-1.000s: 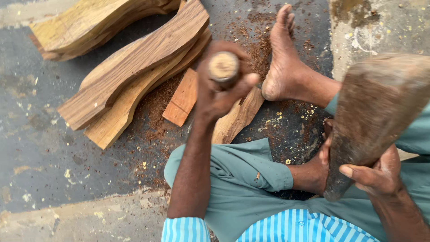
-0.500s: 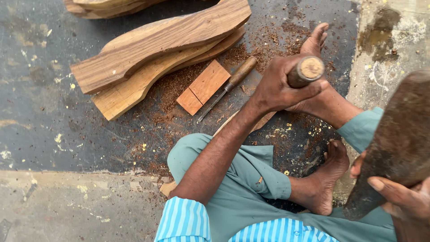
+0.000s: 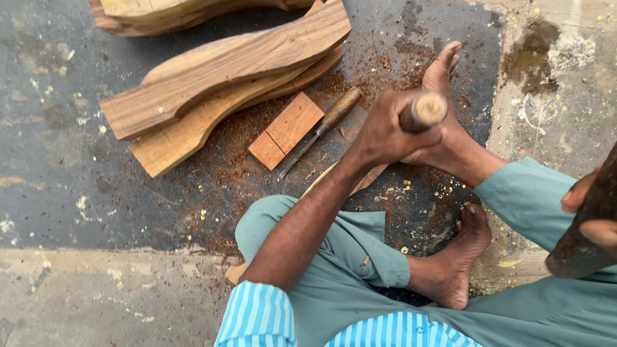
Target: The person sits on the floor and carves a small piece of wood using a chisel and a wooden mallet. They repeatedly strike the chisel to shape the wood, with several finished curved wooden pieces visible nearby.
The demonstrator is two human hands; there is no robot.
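I sit on the ground with my legs folded. My left hand [image 3: 385,135] is wrapped round the wooden handle of a chisel [image 3: 424,110], held upright over a pale workpiece [image 3: 321,183] that lies mostly hidden under my arm and foot. My right hand [image 3: 588,209] grips a heavy dark wooden mallet [image 3: 588,234] at the right edge of the view, raised and apart from the chisel. Only part of that hand and the mallet shows.
A second chisel [image 3: 318,132] with a wooden handle lies on the ground beside a small reddish wood block [image 3: 286,130]. Curved shaped planks [image 3: 218,77] are stacked at upper left. Sawdust and chips cover the dark floor [image 3: 64,167]. My bare feet [image 3: 443,83] rest near the workpiece.
My view has shifted, so the planks sit higher and further left. My left hand with the chisel has come lower and to the right by my foot. The mallet has swung out to the right edge.
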